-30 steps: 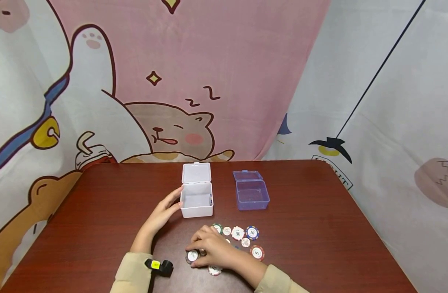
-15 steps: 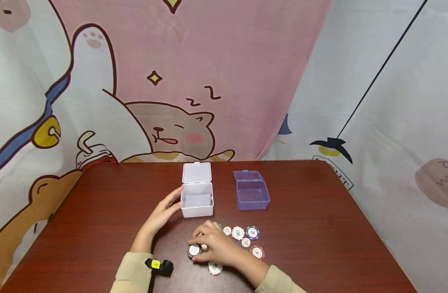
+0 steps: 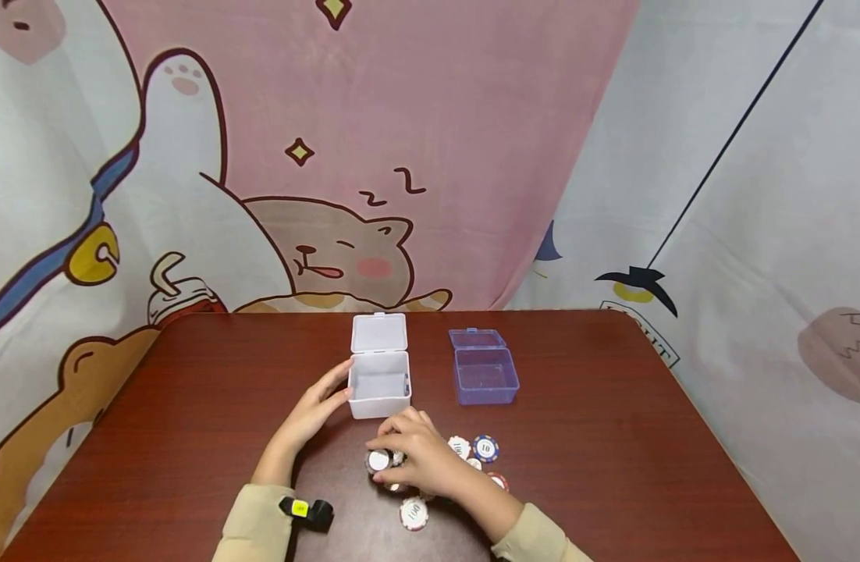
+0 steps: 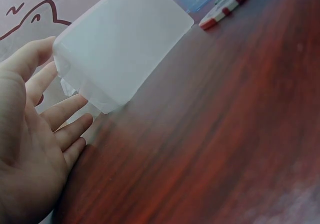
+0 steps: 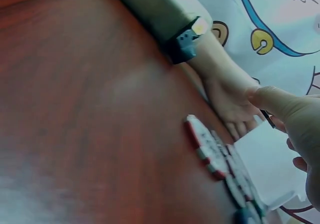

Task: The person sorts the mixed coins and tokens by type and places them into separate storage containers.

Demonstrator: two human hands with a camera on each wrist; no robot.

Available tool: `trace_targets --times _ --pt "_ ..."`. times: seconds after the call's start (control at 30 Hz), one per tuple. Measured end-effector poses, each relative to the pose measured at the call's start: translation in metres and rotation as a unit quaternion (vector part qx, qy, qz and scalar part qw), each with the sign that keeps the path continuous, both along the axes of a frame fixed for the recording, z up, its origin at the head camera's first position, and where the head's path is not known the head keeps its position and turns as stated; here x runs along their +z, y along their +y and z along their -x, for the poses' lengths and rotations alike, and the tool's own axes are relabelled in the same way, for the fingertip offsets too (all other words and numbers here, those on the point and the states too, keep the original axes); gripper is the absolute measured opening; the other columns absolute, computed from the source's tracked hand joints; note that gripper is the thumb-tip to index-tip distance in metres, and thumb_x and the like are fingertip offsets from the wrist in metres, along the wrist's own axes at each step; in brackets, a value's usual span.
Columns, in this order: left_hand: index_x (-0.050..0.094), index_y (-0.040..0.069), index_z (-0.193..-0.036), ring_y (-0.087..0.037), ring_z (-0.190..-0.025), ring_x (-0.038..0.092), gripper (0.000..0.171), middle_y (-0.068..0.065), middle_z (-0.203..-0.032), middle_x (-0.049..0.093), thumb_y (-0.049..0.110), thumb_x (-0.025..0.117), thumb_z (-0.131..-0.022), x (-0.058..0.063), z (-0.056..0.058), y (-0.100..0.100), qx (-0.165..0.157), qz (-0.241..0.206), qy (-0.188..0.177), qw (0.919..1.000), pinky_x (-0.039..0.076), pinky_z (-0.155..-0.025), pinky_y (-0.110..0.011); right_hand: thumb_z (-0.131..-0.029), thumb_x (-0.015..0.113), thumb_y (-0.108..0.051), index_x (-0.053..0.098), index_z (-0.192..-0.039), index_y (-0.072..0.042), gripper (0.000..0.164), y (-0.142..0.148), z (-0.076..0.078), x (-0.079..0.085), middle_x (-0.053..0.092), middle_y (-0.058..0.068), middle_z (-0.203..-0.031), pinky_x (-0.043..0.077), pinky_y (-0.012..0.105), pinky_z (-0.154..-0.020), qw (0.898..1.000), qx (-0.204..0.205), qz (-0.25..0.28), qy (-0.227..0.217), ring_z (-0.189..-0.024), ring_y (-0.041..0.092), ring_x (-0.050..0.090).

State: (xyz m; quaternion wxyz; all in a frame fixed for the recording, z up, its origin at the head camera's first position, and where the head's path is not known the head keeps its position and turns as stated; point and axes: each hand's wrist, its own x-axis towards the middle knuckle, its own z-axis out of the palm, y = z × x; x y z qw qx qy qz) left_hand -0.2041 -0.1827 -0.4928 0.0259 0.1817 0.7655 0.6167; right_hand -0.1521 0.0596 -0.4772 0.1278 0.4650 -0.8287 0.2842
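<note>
My left hand (image 3: pixel 307 417) rests its fingertips against the left side of an open white plastic box (image 3: pixel 379 407). In the left wrist view its fingers (image 4: pixel 65 114) lie extended beside the box wall. My right hand (image 3: pixel 424 459) pinches a dark-edged poker chip (image 3: pixel 378 460) between thumb and fingers, raised off the table just in front of the box. From the right wrist view this chip is only a thin dark edge. Beneath and around the right hand lie several poker chips, among them a white 100 chip (image 3: pixel 414 514) and a blue 10 chip (image 3: pixel 485 448); the hand hides some.
A translucent purple box (image 3: pixel 486 396) with its lid raised stands right of the white one. A small bluish item (image 3: pixel 406 383) shows inside the white box at its right wall. Behind the brown table (image 3: pixel 613 437) hangs a cartoon-printed cloth (image 3: pixel 472 156).
My right hand has lifted the dark-edged poker chip and moved away from me, nearer the white box. The left hand has stayed at the box's side.
</note>
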Motion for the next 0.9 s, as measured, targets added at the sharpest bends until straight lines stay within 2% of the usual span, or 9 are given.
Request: trace_targets --times 0.07,0.13,0.4,0.67,0.73,0.9 --pt "0.036 0.004 -0.147 -0.035 -0.136 0.028 0.053 -0.021 -0.148 0.035 0.008 0.054 -0.098 -0.008 0.004 -0.001 0.0 -0.004 0.0 1.0 0.022 -0.106 -0.056 -0.072 0.082 -0.034 0.074 -0.107 -0.014 0.041 0.001 0.003 0.003 0.06 -0.006 -0.104 0.036 0.029 -0.086 1.0 -0.003 0.006 0.006 -0.099 0.01 0.046" --pt "0.036 0.006 -0.147 -0.033 -0.136 0.029 0.053 -0.019 -0.149 0.035 0.01 0.055 -0.098 -0.01 0.005 -0.002 0.0 -0.004 0.001 1.0 0.022 -0.106 -0.055 -0.072 0.083 -0.034 0.074 -0.107 -0.014 0.041 0.002 0.006 0.006 0.06 -0.005 -0.104 0.036 0.03 -0.086 1.0 -0.006 0.011 0.012 -0.099 0.011 0.047" --pt "0.039 0.009 -0.146 -0.032 -0.135 0.031 0.053 -0.019 -0.147 0.038 0.011 0.056 -0.097 -0.011 0.004 -0.002 0.001 -0.011 0.003 0.9999 0.024 -0.105 -0.055 -0.072 0.083 -0.033 0.074 -0.107 -0.013 0.041 0.004 0.015 0.018 0.06 -0.005 -0.105 0.036 0.031 -0.086 1.0 -0.015 0.017 0.017 -0.094 0.01 0.046" --pt "0.038 0.008 -0.147 -0.034 -0.135 0.032 0.053 -0.02 -0.146 0.038 0.007 0.055 -0.097 -0.011 0.004 -0.002 -0.001 -0.013 0.005 0.9999 0.025 -0.105 -0.055 -0.072 0.083 -0.033 0.075 -0.106 -0.014 0.039 0.003 0.024 0.027 0.06 -0.005 -0.104 0.036 0.032 -0.086 0.999 -0.026 0.02 0.021 -0.096 0.011 0.047" --pt "0.038 0.005 -0.146 -0.036 -0.134 0.033 0.052 -0.022 -0.145 0.039 0.006 0.054 -0.097 -0.01 0.003 -0.001 -0.003 -0.005 0.016 0.9999 0.027 -0.104 -0.055 -0.072 0.084 -0.031 0.075 -0.106 -0.013 0.039 0.002 0.027 0.028 0.06 -0.005 -0.103 0.036 0.032 -0.085 0.999 -0.028 0.024 0.021 -0.095 0.011 0.047" --pt "0.035 -0.006 -0.144 -0.044 -0.132 0.032 0.052 -0.03 -0.143 0.037 0.001 0.053 -0.096 0.008 -0.004 0.003 -0.01 -0.004 0.026 0.9996 0.027 -0.102 -0.059 -0.072 0.084 -0.029 0.075 -0.106 -0.013 0.039 0.002 0.033 0.031 0.06 -0.006 -0.101 0.036 0.031 -0.082 0.999 -0.034 0.029 0.021 -0.094 0.012 0.046"
